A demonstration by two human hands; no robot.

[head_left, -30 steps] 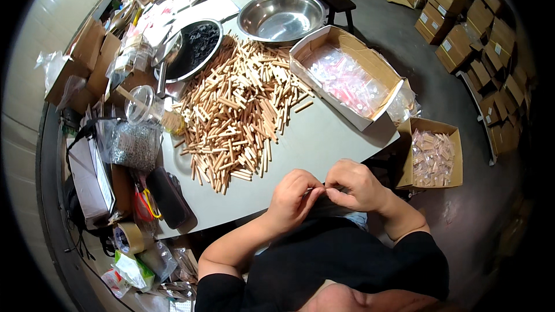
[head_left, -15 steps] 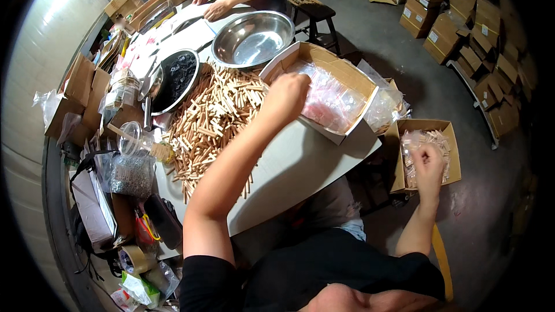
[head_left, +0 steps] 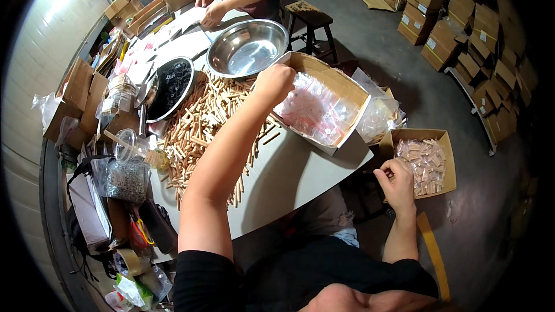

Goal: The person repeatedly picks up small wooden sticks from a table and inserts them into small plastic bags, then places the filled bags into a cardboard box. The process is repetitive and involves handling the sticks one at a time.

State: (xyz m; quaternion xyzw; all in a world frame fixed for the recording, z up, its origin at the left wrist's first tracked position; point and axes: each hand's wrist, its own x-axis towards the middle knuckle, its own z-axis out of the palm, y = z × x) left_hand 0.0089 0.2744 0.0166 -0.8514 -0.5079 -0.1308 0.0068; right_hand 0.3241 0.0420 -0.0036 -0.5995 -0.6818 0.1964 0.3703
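Observation:
My left hand (head_left: 276,85) is closed over the left edge of an open cardboard box (head_left: 340,148) that holds clear plastic zip bags (head_left: 321,107). What its fingers grip, if anything, is hidden. Beneath my left forearm a large pile of short wooden dowels (head_left: 199,127) spreads over the white table. My right hand (head_left: 398,188) is beside the near left edge of a smaller cardboard box (head_left: 450,164), its fingers loosely curled and the thumb apart. No object shows in it. Small clear bags of wooden pieces (head_left: 425,162) fill that smaller box.
A steel basin (head_left: 247,49) and a bowl of black pieces (head_left: 170,89) stand behind the dowels. Across the white table (head_left: 289,164) a co-worker's hands (head_left: 213,13) handle white material. A stool (head_left: 310,16) stands beyond; stacked cartons (head_left: 451,40) line the right. Tape and bags crowd the left.
My right hand has drawn back left from over the smaller box, uncovering the bags there. The left hand remains closed near the larger box's left edge. The co-worker's hands have shifted.

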